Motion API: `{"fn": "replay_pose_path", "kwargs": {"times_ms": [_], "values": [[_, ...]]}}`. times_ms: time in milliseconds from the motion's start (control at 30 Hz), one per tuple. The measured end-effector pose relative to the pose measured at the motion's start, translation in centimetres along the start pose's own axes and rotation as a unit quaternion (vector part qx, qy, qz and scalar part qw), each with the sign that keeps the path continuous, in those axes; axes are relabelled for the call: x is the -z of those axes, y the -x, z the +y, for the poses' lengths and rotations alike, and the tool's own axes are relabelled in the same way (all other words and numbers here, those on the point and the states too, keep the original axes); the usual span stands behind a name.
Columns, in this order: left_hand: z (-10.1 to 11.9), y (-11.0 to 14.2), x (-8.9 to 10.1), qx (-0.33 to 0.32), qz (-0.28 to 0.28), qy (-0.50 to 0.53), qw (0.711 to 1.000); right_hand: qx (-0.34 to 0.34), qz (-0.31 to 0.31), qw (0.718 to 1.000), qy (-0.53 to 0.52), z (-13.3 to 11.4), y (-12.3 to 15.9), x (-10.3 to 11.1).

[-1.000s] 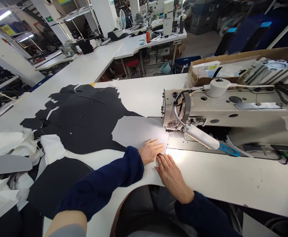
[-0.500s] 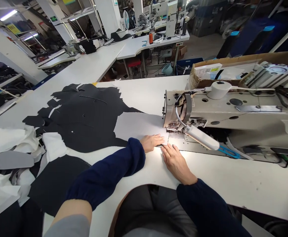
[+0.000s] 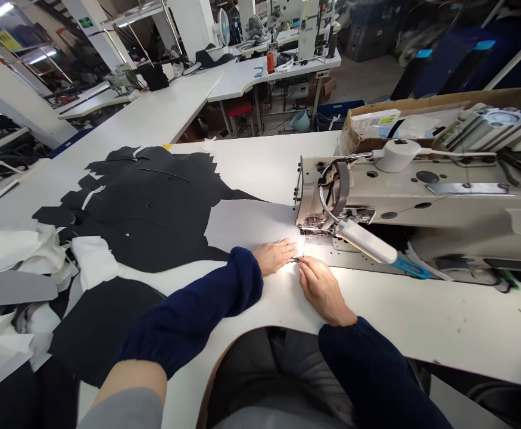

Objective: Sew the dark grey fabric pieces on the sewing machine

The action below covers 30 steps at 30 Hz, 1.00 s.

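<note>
A light grey fabric piece (image 3: 237, 223) lies with its right end at the needle area of a sewing machine (image 3: 316, 223). My left hand (image 3: 275, 256) rests flat on the near right part of that piece, fingers stretched toward the needle. Close beside it, my right hand (image 3: 323, 289) has thumb and fingers pinched together at the piece's near edge, where a small dark bit shows. A white lamp (image 3: 367, 241) lights this spot. Black fabric pieces (image 3: 153, 208) are spread to the left, partly under the grey one.
White and grey scraps (image 3: 23, 256) heap up at the left beside a rounded black piece (image 3: 103, 328). Behind the machine stands a cardboard box (image 3: 349, 131) of supplies. A blue-handled tool (image 3: 412, 268) lies by the machine bed. An orange thread cone (image 3: 270, 62) stands on a farther table.
My right hand has gone from lying flat with fingers spread to a pinch at the fabric's edge. My left hand stays pressed in place. The view has shifted slightly.
</note>
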<state>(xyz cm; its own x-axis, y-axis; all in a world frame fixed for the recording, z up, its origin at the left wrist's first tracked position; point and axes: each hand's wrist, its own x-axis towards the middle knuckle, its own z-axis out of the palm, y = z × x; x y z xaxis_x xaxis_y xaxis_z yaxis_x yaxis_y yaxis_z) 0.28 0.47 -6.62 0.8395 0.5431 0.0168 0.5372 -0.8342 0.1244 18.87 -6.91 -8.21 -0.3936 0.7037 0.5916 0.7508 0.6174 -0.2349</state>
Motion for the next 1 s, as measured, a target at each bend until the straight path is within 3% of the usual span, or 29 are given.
{"fn": "replay_pose_path", "kwargs": {"times_ms": [133,300,433,667,1000], "values": [[-0.2,0.7,0.3,-0.032,0.029,0.008,0.999,0.069,-0.013,0.994,0.083,-0.6,-1.0,-0.6],[0.2,1.3,-0.7,0.063,0.075,0.004,0.995,0.082,-0.048,0.989,0.116,-0.7,-1.0,-0.9],[0.4,0.6,-1.4,0.08,0.065,-0.027,0.994,0.098,-0.067,0.982,0.143,-0.1,-0.8,-1.2],[0.2,-1.6,-1.1,0.102,0.042,-0.06,0.992,0.053,-0.053,0.993,0.089,2.1,-1.7,-2.0],[-1.4,-3.9,-0.1,0.134,0.037,-0.065,0.988,0.0,-0.009,0.995,0.097,3.5,-2.0,-4.1]]}}
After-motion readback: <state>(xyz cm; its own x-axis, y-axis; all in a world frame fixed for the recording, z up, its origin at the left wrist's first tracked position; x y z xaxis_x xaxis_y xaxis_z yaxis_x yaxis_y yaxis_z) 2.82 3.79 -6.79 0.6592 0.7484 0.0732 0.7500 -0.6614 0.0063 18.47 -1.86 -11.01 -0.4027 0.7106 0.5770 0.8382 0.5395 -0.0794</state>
